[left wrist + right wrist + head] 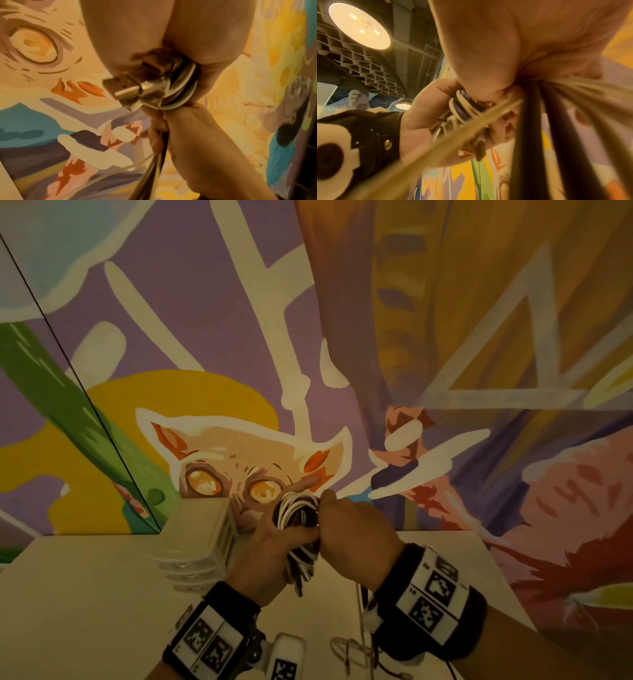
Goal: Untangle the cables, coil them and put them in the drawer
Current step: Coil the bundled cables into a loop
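A bundle of white and dark cables point(295, 513) is held up in front of the mural, above the white table point(85, 594). My left hand point(274, 546) grips the bundle from the left, its fingers curled round the coiled loops point(462, 106). My right hand point(349, 529) pinches the cables from the right, at the loops' edge. USB plugs point(126, 89) stick out below my left palm. Loose cable ends point(301, 573) hang under the hands. White and black strands point(532, 135) run down past my right wrist. The small white drawer unit point(202, 542) stands just left of my hands.
More thin cables point(356, 652) lie on the table near its front edge, beneath my right wrist. The painted wall point(479, 371) rises directly behind the table. A white device point(286, 655) sits by my left wrist.
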### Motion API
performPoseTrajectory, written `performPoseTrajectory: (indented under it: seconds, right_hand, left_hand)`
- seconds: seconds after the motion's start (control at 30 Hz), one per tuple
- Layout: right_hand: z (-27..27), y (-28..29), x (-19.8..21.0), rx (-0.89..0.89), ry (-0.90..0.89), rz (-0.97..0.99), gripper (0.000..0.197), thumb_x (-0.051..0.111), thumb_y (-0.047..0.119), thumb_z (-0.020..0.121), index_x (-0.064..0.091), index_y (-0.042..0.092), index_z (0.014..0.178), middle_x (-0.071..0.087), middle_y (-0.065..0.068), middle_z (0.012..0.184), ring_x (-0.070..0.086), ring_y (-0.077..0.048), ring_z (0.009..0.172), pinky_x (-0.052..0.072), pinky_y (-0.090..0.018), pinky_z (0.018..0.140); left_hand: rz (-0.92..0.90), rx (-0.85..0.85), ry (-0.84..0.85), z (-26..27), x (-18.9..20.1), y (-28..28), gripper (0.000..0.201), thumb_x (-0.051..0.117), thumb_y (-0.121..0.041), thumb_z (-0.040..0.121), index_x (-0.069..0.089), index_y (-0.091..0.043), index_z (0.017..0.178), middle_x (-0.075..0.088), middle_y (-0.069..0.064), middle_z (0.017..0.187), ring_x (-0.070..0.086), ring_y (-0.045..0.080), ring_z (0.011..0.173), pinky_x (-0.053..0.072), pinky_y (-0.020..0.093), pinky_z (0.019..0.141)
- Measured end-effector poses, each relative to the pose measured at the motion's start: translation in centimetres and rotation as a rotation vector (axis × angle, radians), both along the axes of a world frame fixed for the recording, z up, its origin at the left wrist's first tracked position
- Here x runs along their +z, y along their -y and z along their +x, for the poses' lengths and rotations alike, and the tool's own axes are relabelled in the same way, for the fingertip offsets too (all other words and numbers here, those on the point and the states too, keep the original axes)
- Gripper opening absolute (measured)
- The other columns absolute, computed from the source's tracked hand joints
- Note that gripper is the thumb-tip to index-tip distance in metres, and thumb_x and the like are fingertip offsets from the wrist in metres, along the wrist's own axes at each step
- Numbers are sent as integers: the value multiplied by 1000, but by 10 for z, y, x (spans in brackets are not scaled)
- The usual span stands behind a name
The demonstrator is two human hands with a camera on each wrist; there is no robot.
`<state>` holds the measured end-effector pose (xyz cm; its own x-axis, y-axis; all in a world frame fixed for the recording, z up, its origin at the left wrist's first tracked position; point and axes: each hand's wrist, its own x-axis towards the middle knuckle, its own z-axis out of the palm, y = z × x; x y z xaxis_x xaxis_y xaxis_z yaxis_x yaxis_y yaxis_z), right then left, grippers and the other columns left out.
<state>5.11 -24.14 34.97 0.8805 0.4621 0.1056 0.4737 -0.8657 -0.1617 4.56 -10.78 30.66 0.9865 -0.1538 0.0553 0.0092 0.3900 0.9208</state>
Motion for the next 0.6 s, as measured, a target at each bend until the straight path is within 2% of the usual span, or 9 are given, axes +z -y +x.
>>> performPoseTrajectory:
  seconds: [0.07, 0.1, 0.17, 0.2, 0.3, 0.4, 0.43, 0.5, 0.6]
  right_hand:
    - [-1, -5, 6, 4, 35, -27, 22, 46, 25, 97, 47, 7, 110, 51, -7, 87, 55, -22, 72, 46, -33, 70]
    - [0, -6, 8, 9, 40, -27, 22, 45, 24, 97, 48, 7, 109, 49, -6, 85, 53, -22, 71, 46, -34, 71]
    - [2, -8, 11, 21, 41, -35, 22, 46, 23, 97, 50, 6, 110, 56, -8, 90, 58, -24, 74, 51, -36, 73]
    - [2, -8, 11, 28, 38, -49, 23, 47, 22, 96, 50, 6, 112, 59, -9, 95, 60, -26, 78, 53, -38, 76]
    - [4, -8, 6, 36, 29, -59, 23, 47, 24, 96, 49, 7, 112, 59, -11, 101, 62, -28, 82, 54, -43, 79]
    - [7, -4, -3, 68, -9, 6, 23, 43, 23, 97, 44, 8, 114, 60, -12, 96, 61, -29, 77, 54, -43, 73]
    - [8, -1, -7, 83, -66, 42, 24, 42, 21, 96, 42, 8, 116, 60, -13, 95, 60, -29, 75, 55, -44, 72]
    - [12, 6, -15, 89, -204, 151, 21, 41, 24, 97, 44, 13, 115, 62, -14, 89, 62, -30, 72, 56, -48, 69]
    - [14, 18, -27, 42, -319, 306, 19, 40, 38, 98, 49, 22, 93, 64, -10, 79, 66, -24, 65, 57, -46, 66]
  left_hand:
    - [-59, 14, 20, 0, -1, 0, 74, 70, -14, 61, 54, -13, 133, 61, 33, 117, 60, 50, 106, 51, 58, 90]
    - [-98, 4, 34, 0, 0, 0, 72, 70, -13, 59, 57, -12, 130, 63, 30, 114, 62, 47, 103, 53, 56, 87]
    - [-149, -20, 49, -1, -1, -1, 66, 72, -10, 56, 62, -10, 121, 66, 21, 115, 62, 45, 104, 55, 55, 85]
    - [-162, -31, 37, -2, -2, -1, 66, 75, -10, 54, 63, -8, 119, 63, 24, 118, 60, 47, 104, 56, 55, 82]
    - [-195, -39, -28, -2, -4, 0, 84, 90, -16, 43, 58, 1, 119, 57, 31, 114, 62, 44, 85, 58, 46, 64]
    - [-188, -20, -36, 0, -3, -2, 90, 97, -28, 39, 57, 7, 113, 60, 26, 98, 66, 34, 74, 58, 40, 59]
    - [-177, -11, -22, 1, -4, -3, 85, 97, -33, 39, 60, 4, 106, 61, 23, 92, 66, 31, 73, 58, 37, 60]
    - [-172, 18, 47, 5, -1, -9, 62, 95, -37, 45, 65, -5, 89, 64, 16, 88, 65, 27, 80, 57, 34, 68]
    - [-184, 76, 36, 6, 4, -15, 31, 90, -28, 56, 71, -12, 73, 69, 10, 82, 67, 25, 89, 56, 31, 76]
